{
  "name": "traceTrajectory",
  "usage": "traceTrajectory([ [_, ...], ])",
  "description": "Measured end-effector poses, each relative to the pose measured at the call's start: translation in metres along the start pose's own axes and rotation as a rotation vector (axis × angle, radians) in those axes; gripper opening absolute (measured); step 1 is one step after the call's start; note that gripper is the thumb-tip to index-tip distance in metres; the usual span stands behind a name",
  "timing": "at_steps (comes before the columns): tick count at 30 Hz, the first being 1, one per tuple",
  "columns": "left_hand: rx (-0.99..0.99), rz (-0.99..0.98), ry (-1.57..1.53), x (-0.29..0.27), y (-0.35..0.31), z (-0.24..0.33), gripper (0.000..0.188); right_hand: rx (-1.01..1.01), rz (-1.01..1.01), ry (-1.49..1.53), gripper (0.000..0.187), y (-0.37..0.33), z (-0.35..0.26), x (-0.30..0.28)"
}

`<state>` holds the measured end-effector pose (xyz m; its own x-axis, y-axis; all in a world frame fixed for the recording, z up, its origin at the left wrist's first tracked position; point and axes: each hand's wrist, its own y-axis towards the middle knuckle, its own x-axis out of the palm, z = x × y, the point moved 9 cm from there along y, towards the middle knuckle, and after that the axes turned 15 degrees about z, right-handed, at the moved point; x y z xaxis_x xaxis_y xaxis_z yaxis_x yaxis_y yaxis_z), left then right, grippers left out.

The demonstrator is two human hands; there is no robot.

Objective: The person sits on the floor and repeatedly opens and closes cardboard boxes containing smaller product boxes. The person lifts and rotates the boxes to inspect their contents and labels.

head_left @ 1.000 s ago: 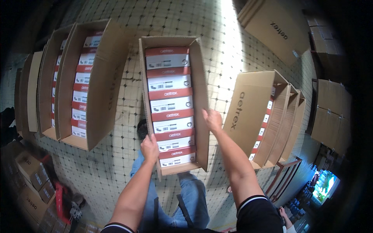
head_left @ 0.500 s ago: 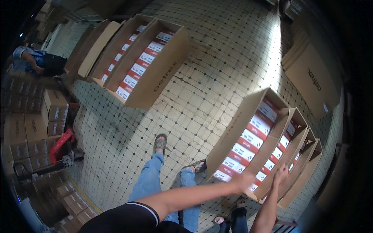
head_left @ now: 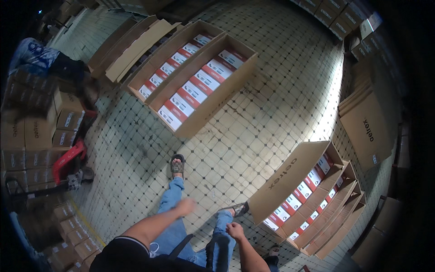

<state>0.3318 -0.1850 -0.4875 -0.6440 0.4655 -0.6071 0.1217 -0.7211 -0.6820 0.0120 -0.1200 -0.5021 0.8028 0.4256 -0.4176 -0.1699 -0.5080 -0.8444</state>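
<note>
My left hand point(head_left: 186, 206) hangs over the floor in front of my legs, touching nothing; motion smears its fingers. Beside my right knee is my right hand point(head_left: 234, 230), its fingers curled into a loose fist with nothing visible in it. To its right stands a row of long open cartons point(head_left: 290, 174), filled with red and white boxes point(head_left: 293, 201). Ahead, slightly left, a second row of open cartons point(head_left: 216, 108) holds similar red and white boxes point(head_left: 200, 85). Both hands are apart from the cartons.
Stacked brown cartons point(head_left: 37, 156) and a red pallet jack point(head_left: 68, 161) stand at left, near another person point(head_left: 38, 58). Flattened cardboard point(head_left: 369, 131) leans at right. Another person's foot point(head_left: 274, 250) shows below the right cartons. More cartons point(head_left: 333, 17) are stacked far right.
Both hands have come away from the right-hand cartons and moved left, to in front of my legs. The view has shifted, and the second person below shows less.
</note>
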Motion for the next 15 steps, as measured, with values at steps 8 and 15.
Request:
traceTrajectory([
  [8, -0.458, 0.607, -0.68, -0.284, 0.182, -0.176, 0.026, -0.263, 0.039, -0.189, 0.057, 0.03, -0.308, 0.116],
  [15, -0.186, 0.638, -0.36, -0.428, 0.289, -0.097, 0.051, -0.042, 0.145, 0.074, 0.075, 0.135, -0.508, 0.182],
])
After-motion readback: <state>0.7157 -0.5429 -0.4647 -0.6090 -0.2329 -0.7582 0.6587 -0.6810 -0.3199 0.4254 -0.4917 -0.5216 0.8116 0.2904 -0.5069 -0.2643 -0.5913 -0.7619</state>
